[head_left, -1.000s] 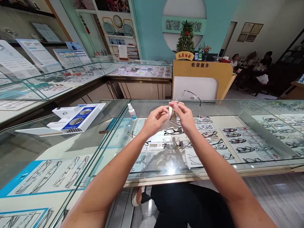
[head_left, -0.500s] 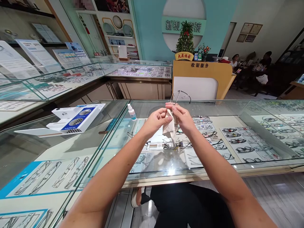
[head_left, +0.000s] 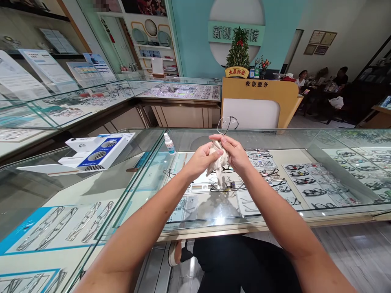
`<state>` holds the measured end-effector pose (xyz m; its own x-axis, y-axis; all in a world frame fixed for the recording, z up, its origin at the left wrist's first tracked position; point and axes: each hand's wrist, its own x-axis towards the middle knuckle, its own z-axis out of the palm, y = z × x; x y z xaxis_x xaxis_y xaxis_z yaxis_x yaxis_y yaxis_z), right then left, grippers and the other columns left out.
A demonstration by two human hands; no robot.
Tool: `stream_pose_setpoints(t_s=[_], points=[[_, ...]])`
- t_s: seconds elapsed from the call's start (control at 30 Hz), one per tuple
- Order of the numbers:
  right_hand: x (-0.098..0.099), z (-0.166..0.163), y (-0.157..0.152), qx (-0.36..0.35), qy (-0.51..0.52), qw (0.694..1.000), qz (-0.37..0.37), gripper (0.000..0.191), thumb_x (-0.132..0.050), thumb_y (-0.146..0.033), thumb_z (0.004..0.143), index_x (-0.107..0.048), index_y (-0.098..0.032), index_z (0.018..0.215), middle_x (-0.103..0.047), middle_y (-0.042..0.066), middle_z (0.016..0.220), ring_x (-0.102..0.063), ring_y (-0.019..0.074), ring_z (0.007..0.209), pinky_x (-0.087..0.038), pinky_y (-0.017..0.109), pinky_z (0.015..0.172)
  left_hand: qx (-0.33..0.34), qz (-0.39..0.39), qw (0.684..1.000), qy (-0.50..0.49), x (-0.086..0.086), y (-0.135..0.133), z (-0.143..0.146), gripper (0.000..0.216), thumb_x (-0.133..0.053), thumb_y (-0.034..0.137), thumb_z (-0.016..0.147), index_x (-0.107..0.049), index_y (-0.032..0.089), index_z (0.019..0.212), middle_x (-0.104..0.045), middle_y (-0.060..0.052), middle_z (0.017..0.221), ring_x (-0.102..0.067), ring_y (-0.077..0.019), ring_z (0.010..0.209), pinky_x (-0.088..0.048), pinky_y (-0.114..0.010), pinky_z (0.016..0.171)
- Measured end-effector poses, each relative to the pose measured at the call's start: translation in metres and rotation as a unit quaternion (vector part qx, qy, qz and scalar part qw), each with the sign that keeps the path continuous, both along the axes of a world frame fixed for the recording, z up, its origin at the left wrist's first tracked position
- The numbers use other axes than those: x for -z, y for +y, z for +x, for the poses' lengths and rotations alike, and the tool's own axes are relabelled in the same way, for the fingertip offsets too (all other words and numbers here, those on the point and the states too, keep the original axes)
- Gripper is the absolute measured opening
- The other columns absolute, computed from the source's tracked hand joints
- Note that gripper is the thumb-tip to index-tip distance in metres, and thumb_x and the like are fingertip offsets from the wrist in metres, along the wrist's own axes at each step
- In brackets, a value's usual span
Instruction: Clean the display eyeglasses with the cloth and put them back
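Observation:
Both my hands meet above the glass counter [head_left: 275, 136]. My left hand [head_left: 200, 158] is closed on a pale cleaning cloth [head_left: 217, 163], which hangs bunched below my fingers. My right hand [head_left: 235, 152] pinches a pair of thin-framed glasses [head_left: 227, 123] together with the top of the cloth. One lens and a temple stick up above my fingers; the other lens is hidden inside the cloth. Another pair of glasses [head_left: 227, 186] lies on the counter just below my hands.
A small spray bottle [head_left: 169, 144] stands on the counter left of my hands. A white and blue box [head_left: 97, 151] sits on the left showcase. Rows of frames fill the cases below the glass. An orange cashier desk [head_left: 259, 99] stands behind; people sit at the far right.
The glasses have turned and sunk lower into my fingers. The cloth, first a small fold between my fingertips, unfurled and is now bunched around the lens.

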<state>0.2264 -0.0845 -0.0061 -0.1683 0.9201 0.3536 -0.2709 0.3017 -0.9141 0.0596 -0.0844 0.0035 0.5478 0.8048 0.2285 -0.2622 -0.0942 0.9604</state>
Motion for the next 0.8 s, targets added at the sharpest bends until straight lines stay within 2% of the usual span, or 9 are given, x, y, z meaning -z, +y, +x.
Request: stream_pose_setpoints(t_s=[0.17,0.23,0.3,0.37,0.43,0.5,0.57,0.63,0.8], points=[[0.000,0.000,-0.001,-0.019,0.008,1.000,0.022,0.047,-0.082,-0.069,0.094,-0.090,-0.033,0.122,-0.080,0.004,0.143,-0.065,0.0291,0.142,-0.046,0.045,0.127,-0.043,0.014,0.998,-0.048,0.002,-0.002,0.007,0.065,-0.094,0.067,0.084,-0.070,0.018,0.118,-0.063,0.004,0.075,-0.057,-0.0119,0.066,-0.047,-0.024,0.064],[-0.002,-0.002,-0.002,-0.025,0.018,0.999,0.026,0.043,-0.084,-0.067,0.093,-0.091,-0.033,0.118,-0.081,0.004,0.142,-0.062,0.0299,0.148,-0.041,0.047,0.132,-0.074,0.024,0.995,-0.055,0.004,-0.002,0.008,0.061,-0.091,0.070,0.086,-0.070,0.017,0.110,-0.056,0.005,0.069,-0.053,-0.0112,0.063,-0.044,-0.025,0.063],[-0.004,-0.003,-0.004,-0.025,0.038,0.999,0.018,0.041,-0.088,-0.066,0.088,-0.093,-0.033,0.112,-0.083,0.004,0.138,-0.063,0.0310,0.147,-0.041,0.047,0.132,-0.110,0.044,0.992,-0.046,0.004,0.000,0.008,0.063,-0.087,0.075,0.087,-0.070,0.016,0.099,-0.055,0.005,0.067,-0.049,-0.0106,0.062,-0.042,-0.025,0.062],[-0.005,-0.005,-0.004,-0.018,0.065,0.998,-0.004,0.042,-0.094,-0.065,0.080,-0.094,-0.030,0.105,-0.085,0.005,0.131,-0.068,0.0307,0.137,-0.048,0.044,0.124,-0.129,0.067,0.989,-0.022,0.005,0.003,0.005,0.067,-0.084,0.080,0.087,-0.071,0.015,0.095,-0.061,0.001,0.072,-0.051,-0.0114,0.066,-0.042,-0.025,0.063],[-0.006,-0.006,-0.004,-0.003,0.094,0.995,-0.033,0.042,-0.099,-0.061,0.073,-0.094,-0.028,0.098,-0.085,0.004,0.122,-0.074,0.0263,0.118,-0.057,0.038,0.109,-0.127,0.081,0.989,0.004,0.005,0.006,0.002,0.072,-0.083,0.083,0.086,-0.075,0.013,0.101,-0.067,-0.002,0.079,-0.056,-0.0132,0.070,-0.045,-0.025,0.066],[-0.005,-0.006,-0.003,0.011,0.114,0.991,-0.062,0.042,-0.101,-0.058,0.069,-0.093,-0.027,0.094,-0.084,0.003,0.110,-0.073,0.0204,0.098,-0.059,0.033,0.092,-0.107,0.083,0.990,0.024,0.005,0.009,-0.001,0.075,-0.082,0.083,0.086,-0.077,0.012,0.111,-0.070,-0.003,0.082,-0.059,-0.0147,0.072,-0.046,-0.026,0.067],[-0.004,-0.005,-0.001,0.017,0.123,0.989,-0.084,0.043,-0.102,-0.057,0.067,-0.091,-0.025,0.094,-0.083,0.002,0.099,-0.070,0.0177,0.087,-0.058,0.031,0.082,-0.085,0.090,0.991,0.041,0.006,0.011,-0.002,0.075,-0.083,0.080,0.087,-0.077,0.012,0.117,-0.070,-0.003,0.082,-0.058,-0.0147,0.071,-0.046,-0.026,0.066],[-0.003,-0.004,0.002,0.025,0.128,0.987,-0.094,0.045,-0.101,-0.058,0.067,-0.089,-0.025,0.094,-0.083,0.002,0.096,-0.070,0.0185,0.086,-0.058,0.031,0.081,-0.073,0.100,0.991,0.053,0.007,0.011,-0.003,0.070,-0.088,0.074,0.086,-0.077,0.011,0.117,-0.070,-0.003,0.083,-0.058,-0.0146,0.072,-0.046,-0.026,0.066],[-0.001,-0.007,0.004,0.041,0.134,0.987,-0.077,0.046,-0.103,-0.059,0.064,-0.083,-0.024,0.087,-0.085,0.006,0.112,-0.072,0.0213,0.099,-0.058,0.032,0.088,-0.101,0.095,0.990,0.023,0.009,0.010,0.001,0.068,-0.092,0.068,0.084,-0.076,0.014,0.123,-0.074,-0.004,0.091,-0.063,-0.0163,0.078,-0.051,-0.026,0.071]])
